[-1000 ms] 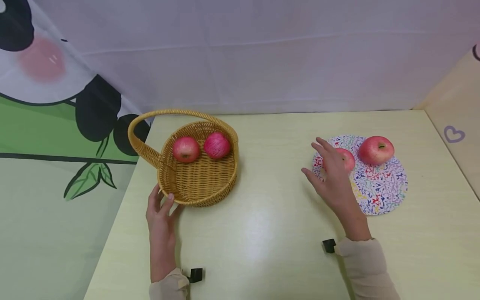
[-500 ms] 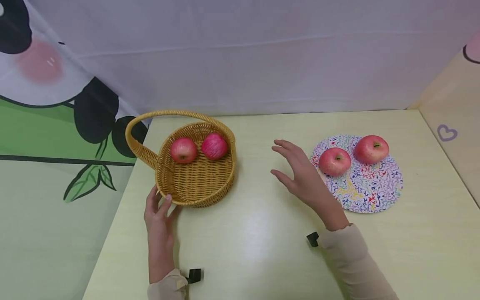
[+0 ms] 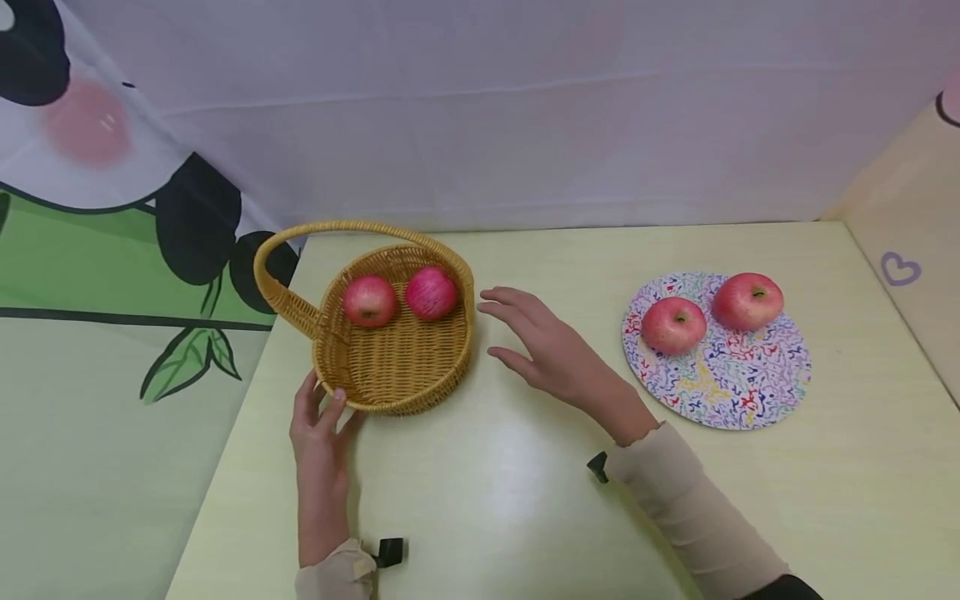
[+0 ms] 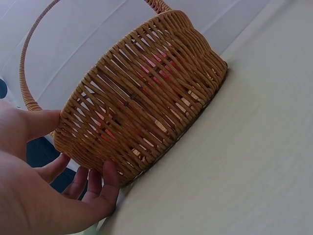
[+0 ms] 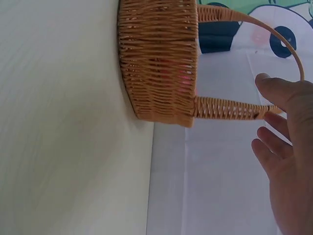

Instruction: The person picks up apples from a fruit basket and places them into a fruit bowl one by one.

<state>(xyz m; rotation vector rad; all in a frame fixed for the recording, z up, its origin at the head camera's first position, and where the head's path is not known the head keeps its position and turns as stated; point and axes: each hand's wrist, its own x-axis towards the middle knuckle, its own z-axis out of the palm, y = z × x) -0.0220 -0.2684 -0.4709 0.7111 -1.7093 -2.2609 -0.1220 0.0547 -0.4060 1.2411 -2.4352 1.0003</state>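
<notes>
A round wicker basket (image 3: 408, 367) with a tall handle stands at the left of the table. Inside it lie a red apple (image 3: 371, 301) and a darker pink, streaked apple (image 3: 432, 293). My left hand (image 3: 321, 462) holds the basket's near left side; the left wrist view has the thumb at the rim and the fingers against the woven wall. My right hand (image 3: 551, 350), holding nothing, is just right of the basket with fingers extended and thumb apart. Two more apples, one nearer (image 3: 673, 326) and one farther (image 3: 747, 302), sit on a round patterned mat (image 3: 742, 392) at the right.
The pale table (image 3: 480, 517) ends at a white cloth backdrop (image 3: 525, 150) behind. A printed cartoon cloth (image 3: 202, 367) hangs along the left, and a cream panel (image 3: 907, 225) with a purple heart rises at the right edge.
My right hand has moved left from over the patterned mat to beside the basket, uncovering the nearer apple. My left hand and the basket have stayed put.
</notes>
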